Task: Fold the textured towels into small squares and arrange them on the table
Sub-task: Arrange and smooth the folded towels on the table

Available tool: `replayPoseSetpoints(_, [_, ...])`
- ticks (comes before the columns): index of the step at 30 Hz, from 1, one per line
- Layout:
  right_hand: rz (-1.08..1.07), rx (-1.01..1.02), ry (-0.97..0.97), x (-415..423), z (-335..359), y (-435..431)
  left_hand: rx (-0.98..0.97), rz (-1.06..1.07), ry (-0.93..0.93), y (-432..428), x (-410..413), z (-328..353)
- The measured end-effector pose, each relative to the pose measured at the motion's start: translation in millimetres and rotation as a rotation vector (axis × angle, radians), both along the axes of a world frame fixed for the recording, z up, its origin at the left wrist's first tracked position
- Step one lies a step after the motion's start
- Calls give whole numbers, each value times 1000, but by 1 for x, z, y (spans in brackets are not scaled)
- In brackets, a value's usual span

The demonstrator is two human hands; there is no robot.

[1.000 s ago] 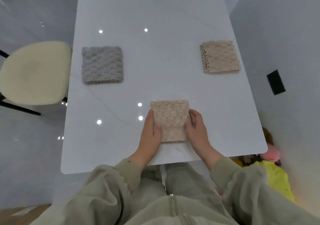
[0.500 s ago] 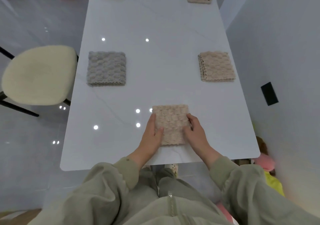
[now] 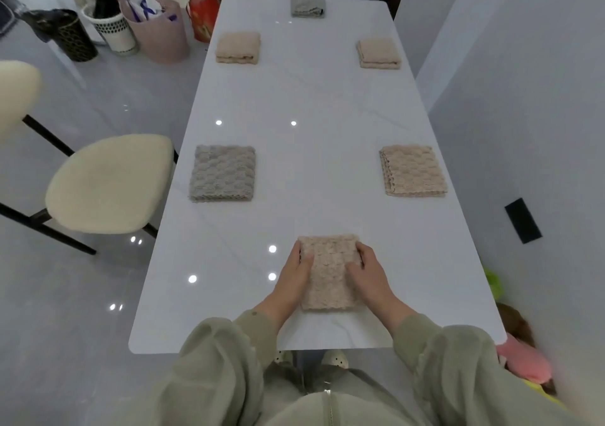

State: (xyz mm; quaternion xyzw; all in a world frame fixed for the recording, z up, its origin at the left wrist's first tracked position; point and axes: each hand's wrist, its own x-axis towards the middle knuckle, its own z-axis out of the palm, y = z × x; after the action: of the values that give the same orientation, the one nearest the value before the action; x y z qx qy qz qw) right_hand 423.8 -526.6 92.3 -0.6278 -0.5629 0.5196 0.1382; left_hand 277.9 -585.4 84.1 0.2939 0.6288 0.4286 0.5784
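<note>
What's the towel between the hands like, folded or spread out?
Folded. The beige towel is a small square, the left hand and right hand touching its sides.

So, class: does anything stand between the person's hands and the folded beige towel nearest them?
Nothing visible does. The left hand and right hand touch the nearest beige towel at its side edges, thumbs on top, as it lies on the white table.

place: home dining room | cues: white table (image 3: 294, 104); cushioned chair (image 3: 108, 183); baskets (image 3: 157, 29)
</note>
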Motion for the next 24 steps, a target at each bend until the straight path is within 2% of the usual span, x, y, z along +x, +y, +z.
replayPoseSetpoints(18, [21,-13,68,5,-7,1,2,26,-10,-5,-4,-10])
replayPoseSetpoints(20, [4,-5,44,12,-7,0,16,5,123,-8,-6,-8])
replayPoseSetpoints(24, [17,192,-196,41,-3,-3,93,-175,669,13,-19,-8])
